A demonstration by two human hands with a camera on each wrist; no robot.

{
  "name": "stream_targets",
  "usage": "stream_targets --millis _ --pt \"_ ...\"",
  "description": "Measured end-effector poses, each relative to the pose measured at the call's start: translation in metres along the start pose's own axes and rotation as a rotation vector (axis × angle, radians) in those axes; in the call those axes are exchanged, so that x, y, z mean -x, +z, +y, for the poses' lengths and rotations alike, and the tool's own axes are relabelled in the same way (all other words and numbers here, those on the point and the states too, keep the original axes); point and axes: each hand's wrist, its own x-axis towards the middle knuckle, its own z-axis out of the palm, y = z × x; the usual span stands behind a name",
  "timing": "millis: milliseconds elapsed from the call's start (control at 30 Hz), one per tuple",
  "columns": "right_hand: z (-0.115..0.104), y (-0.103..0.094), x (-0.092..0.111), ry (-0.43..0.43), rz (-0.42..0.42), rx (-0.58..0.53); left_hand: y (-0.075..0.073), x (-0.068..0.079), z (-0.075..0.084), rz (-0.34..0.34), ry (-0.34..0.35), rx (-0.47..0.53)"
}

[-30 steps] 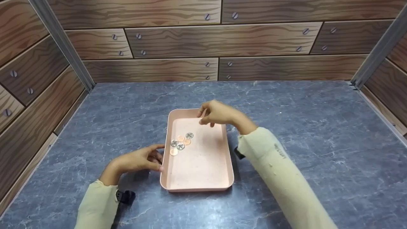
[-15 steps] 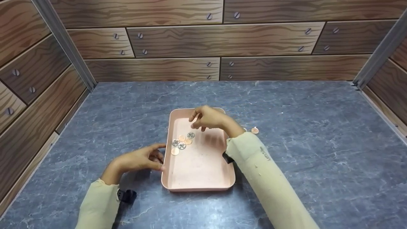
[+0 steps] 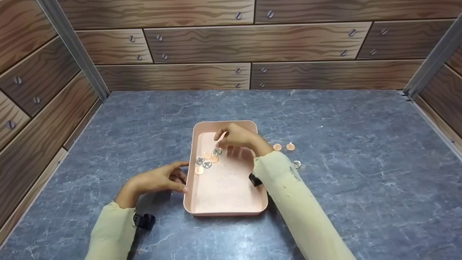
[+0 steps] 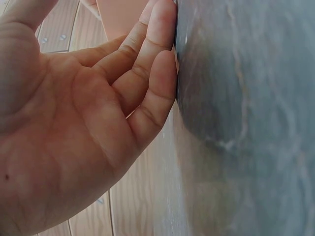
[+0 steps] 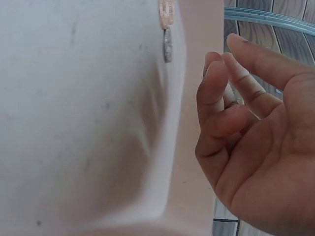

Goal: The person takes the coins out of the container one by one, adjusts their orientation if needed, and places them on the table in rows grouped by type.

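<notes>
In the head view a pink tray (image 3: 231, 195) lies lengthwise on the table. Several coins sit in a cluster at its left side, among them a silver coin (image 3: 217, 152) and a copper coin (image 3: 199, 170). My right hand (image 3: 238, 136) hovers over the tray's far half with fingers loosely bent, its fingertips just above the silver coin. In the right wrist view nothing shows between the thumb and fingers of that hand (image 5: 256, 137). Beside the tray's left wall is my left hand (image 3: 157, 180), thumb touching the rim. Its fingers rest on the tabletop in the left wrist view.
To the right of the tray, on the blue marbled tabletop (image 3: 361, 162), lie two copper coins (image 3: 290, 146) and a silver coin (image 3: 296, 164), the latter beside my right sleeve. Wood-patterned walls (image 3: 231, 43) enclose the table at the back and sides.
My right hand has moved left and nearer, from the tray's far right corner to above the coin cluster. The loose coins at right came into sight from behind the arm. My left hand stays put.
</notes>
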Motion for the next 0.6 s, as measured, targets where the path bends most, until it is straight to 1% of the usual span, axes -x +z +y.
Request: stream_targets --millis 233,400,600 --pt "0.01 0.004 -0.003 0.02 -0.022 0.032 0.0 0.0 0.0 0.007 -0.003 -0.019" --pt "0.018 0.009 -0.007 0.009 -0.038 0.046 0.0 0.0 -0.001 0.008 -0.003 -0.017" --pt "0.022 0.013 -0.008 0.005 -0.019 0.039 0.0 0.0 -0.001 0.007 0.001 -0.011"
